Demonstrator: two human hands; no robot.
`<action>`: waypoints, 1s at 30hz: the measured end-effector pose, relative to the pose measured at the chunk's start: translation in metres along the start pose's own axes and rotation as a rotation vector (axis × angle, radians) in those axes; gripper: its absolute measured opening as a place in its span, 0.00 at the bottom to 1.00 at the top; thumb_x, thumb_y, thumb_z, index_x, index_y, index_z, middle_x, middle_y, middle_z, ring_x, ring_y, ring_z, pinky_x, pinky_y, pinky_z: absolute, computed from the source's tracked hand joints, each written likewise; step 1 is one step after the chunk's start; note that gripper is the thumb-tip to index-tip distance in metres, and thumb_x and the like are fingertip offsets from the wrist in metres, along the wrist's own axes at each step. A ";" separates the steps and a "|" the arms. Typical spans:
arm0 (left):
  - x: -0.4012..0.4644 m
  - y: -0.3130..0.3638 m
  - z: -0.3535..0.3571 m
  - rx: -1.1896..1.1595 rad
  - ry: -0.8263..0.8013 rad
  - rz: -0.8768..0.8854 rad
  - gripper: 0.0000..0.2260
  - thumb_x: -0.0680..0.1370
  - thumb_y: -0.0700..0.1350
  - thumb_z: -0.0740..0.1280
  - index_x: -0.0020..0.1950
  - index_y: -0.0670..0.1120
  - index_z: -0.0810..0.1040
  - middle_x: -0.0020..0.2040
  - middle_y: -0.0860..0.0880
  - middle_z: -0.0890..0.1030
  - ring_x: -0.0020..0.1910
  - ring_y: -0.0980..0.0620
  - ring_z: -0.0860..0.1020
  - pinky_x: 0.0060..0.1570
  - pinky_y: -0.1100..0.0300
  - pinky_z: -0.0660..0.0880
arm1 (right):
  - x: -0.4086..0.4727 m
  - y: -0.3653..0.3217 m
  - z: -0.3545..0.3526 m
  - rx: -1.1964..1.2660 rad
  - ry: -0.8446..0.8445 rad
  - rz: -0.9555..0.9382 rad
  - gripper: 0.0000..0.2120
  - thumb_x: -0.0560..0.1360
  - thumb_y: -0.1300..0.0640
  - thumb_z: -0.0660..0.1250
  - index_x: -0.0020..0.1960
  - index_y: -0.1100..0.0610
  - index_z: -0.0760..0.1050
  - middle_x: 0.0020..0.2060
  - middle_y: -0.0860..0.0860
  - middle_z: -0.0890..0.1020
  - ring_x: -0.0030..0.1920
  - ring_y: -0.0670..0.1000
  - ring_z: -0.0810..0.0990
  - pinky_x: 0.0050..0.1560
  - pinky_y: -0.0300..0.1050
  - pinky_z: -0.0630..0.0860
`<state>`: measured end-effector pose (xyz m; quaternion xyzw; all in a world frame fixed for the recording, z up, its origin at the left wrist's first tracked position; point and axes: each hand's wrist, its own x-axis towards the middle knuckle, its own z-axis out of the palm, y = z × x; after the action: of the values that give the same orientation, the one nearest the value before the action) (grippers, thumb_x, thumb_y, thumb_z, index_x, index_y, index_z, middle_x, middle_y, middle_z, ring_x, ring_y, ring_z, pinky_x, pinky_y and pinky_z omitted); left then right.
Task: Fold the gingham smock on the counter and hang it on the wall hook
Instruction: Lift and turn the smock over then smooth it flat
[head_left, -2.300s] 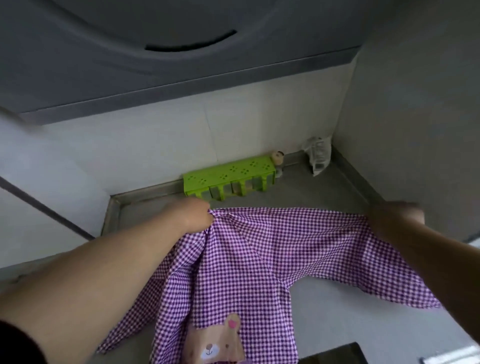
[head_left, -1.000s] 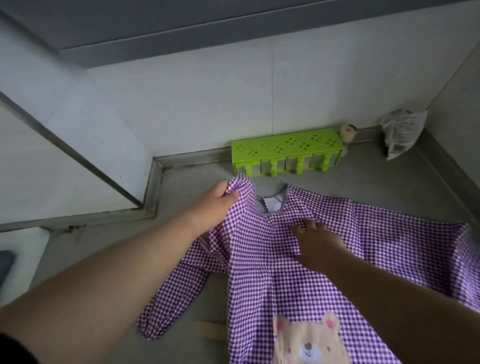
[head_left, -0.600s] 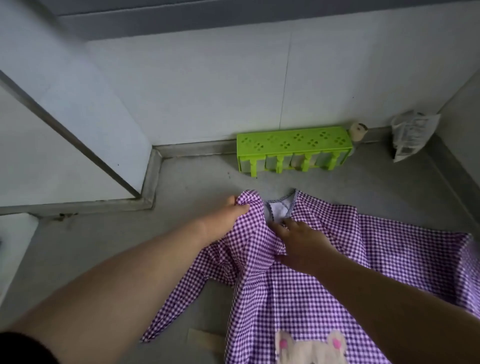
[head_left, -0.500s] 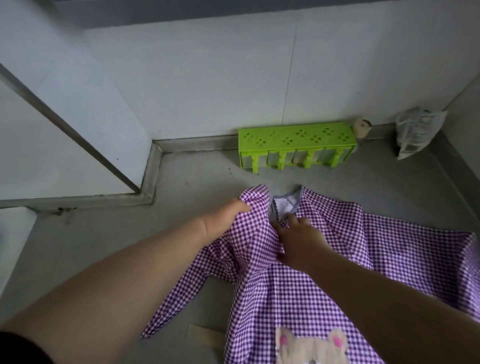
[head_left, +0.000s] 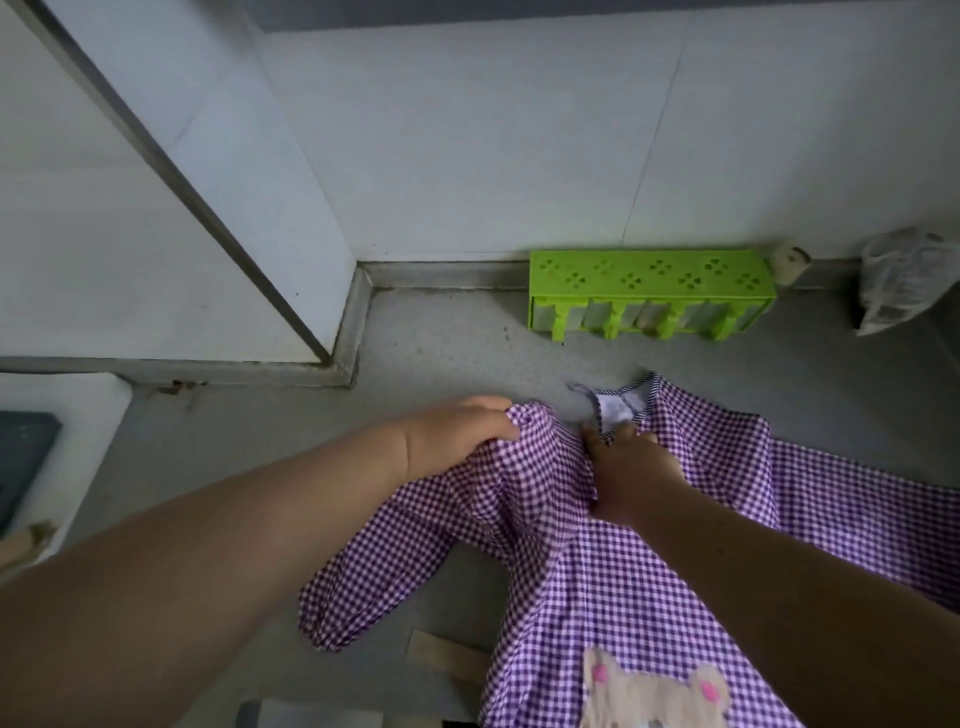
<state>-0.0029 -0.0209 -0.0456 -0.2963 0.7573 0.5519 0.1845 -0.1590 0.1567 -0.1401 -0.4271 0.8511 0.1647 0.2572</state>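
Observation:
The purple gingham smock (head_left: 582, 582) lies spread on the grey counter (head_left: 441, 353), front up, with a bear patch near the lower edge. Its left sleeve trails toward the front and its right sleeve runs off to the right. My left hand (head_left: 457, 431) grips the bunched cloth at the left shoulder. My right hand (head_left: 628, 467) pinches the fabric just below the white-lined neckline. No wall hook is in view.
A green plastic rack (head_left: 649, 296) stands against the white tiled wall behind the smock, with a small cork-like stopper (head_left: 789, 260) and a crumpled plastic bag (head_left: 898, 286) to its right. A white appliance (head_left: 47, 457) sits at the left. A strip of tape (head_left: 447, 660) lies by the left sleeve.
The smock came down from being held up by both shoulders and now lies on the counter. My right hand moved from the right shoulder to the neckline; my left hand keeps its grip.

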 end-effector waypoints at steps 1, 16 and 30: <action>-0.001 0.001 0.001 -0.045 -0.009 0.022 0.16 0.81 0.49 0.64 0.65 0.43 0.80 0.62 0.46 0.84 0.62 0.46 0.80 0.65 0.50 0.74 | 0.000 -0.001 -0.001 0.002 -0.005 0.001 0.60 0.68 0.30 0.72 0.83 0.49 0.36 0.79 0.67 0.53 0.74 0.68 0.64 0.65 0.62 0.74; 0.005 -0.044 -0.049 0.731 -0.311 -0.659 0.40 0.80 0.73 0.57 0.84 0.49 0.62 0.81 0.44 0.67 0.76 0.45 0.70 0.77 0.48 0.65 | 0.001 -0.010 -0.006 -0.045 0.012 0.021 0.64 0.66 0.27 0.72 0.83 0.53 0.36 0.77 0.70 0.57 0.71 0.68 0.70 0.63 0.60 0.78; 0.113 -0.025 0.006 0.204 0.174 -0.335 0.31 0.76 0.63 0.71 0.73 0.46 0.77 0.70 0.43 0.80 0.65 0.42 0.80 0.69 0.48 0.75 | -0.009 0.011 0.023 0.189 0.176 -0.025 0.54 0.67 0.28 0.71 0.80 0.53 0.50 0.81 0.56 0.54 0.77 0.60 0.60 0.72 0.59 0.71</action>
<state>-0.0719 -0.0479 -0.1345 -0.4444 0.7626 0.4064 0.2363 -0.1563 0.1800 -0.1532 -0.4243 0.8767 0.0425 0.2227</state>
